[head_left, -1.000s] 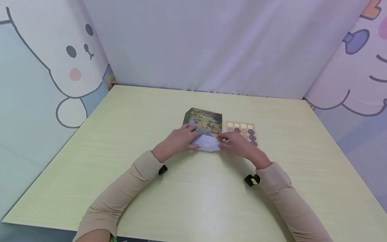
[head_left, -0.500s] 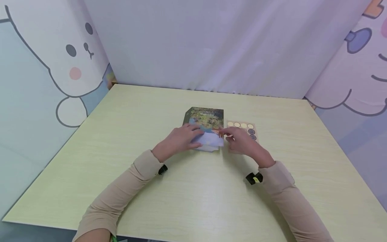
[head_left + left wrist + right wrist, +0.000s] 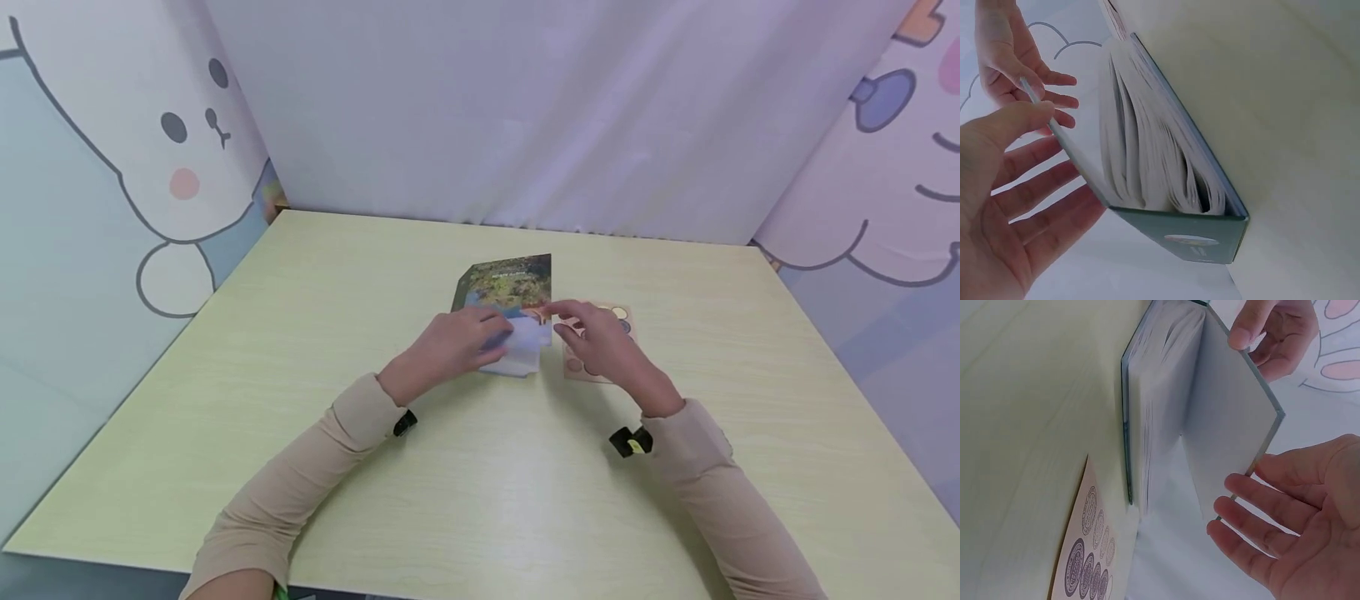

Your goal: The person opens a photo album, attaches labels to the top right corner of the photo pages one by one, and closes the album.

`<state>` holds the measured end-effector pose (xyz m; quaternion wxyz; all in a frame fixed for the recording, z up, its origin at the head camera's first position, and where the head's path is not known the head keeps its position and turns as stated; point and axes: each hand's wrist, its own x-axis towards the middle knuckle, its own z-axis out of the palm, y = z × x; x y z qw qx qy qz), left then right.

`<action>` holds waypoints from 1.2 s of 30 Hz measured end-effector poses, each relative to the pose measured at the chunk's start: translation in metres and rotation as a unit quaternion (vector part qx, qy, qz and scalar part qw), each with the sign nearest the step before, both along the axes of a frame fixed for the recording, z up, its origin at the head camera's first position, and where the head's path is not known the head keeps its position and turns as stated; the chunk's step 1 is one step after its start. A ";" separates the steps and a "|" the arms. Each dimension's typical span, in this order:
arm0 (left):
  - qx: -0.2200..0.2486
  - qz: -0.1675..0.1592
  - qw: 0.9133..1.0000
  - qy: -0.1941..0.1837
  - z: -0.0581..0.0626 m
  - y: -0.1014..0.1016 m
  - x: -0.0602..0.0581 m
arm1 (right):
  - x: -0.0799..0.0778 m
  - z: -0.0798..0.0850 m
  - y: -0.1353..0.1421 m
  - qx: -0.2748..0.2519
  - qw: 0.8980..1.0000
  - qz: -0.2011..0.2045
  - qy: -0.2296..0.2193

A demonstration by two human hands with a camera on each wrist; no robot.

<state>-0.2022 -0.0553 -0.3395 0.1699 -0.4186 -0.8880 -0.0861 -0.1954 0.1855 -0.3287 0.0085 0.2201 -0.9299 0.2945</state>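
A thick photo album [image 3: 510, 287] with a painted landscape on its cover lies on the table, its spine to the left. Its cover [image 3: 1229, 394] stands partly lifted, and the pale pages [image 3: 1147, 137] show beneath. My left hand [image 3: 453, 340] holds the cover's near edge between thumb and fingers, the other fingers spread along its outer side. At the right edge my right hand [image 3: 603, 342] pinches the cover, thumb outside and fingertips at the inner face.
A pinkish sheet with several round stickers [image 3: 1085, 550] lies flat just right of the album, partly under my right hand in the head view. The light wooden table [image 3: 480, 483] meets a pale curtain [image 3: 487, 117] at the back.
The album's cover has risen from nearly flat to a slant, showing the pages below. My right hand has shifted slightly right and up with the cover's edge; my left hand has barely moved.
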 end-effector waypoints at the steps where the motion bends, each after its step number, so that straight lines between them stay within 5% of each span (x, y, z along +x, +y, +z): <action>1: 0.008 -0.003 1.000 0.005 0.001 0.000 0.000 | 0.000 0.000 0.000 -0.009 1.000 0.001 0.004; 9: 0.038 -0.009 0.999 0.006 0.005 0.000 0.001 | -0.003 -0.009 -0.004 0.032 0.999 -0.002 -0.025; 16: 0.069 -0.011 0.997 0.035 0.010 -0.001 0.002 | -0.005 -0.025 -0.010 0.095 0.991 0.086 -0.027; 22: 0.109 0.002 0.993 0.053 0.020 -0.005 0.003 | -0.001 -0.027 -0.014 0.116 0.988 0.103 -0.021; 28: 0.141 0.044 0.987 0.063 0.034 -0.011 0.007 | -0.003 -0.025 -0.015 0.117 0.987 0.113 -0.012; 36: 0.150 0.149 0.976 0.049 0.052 -0.020 0.015 | -0.012 -0.020 -0.021 0.131 0.985 0.106 -0.040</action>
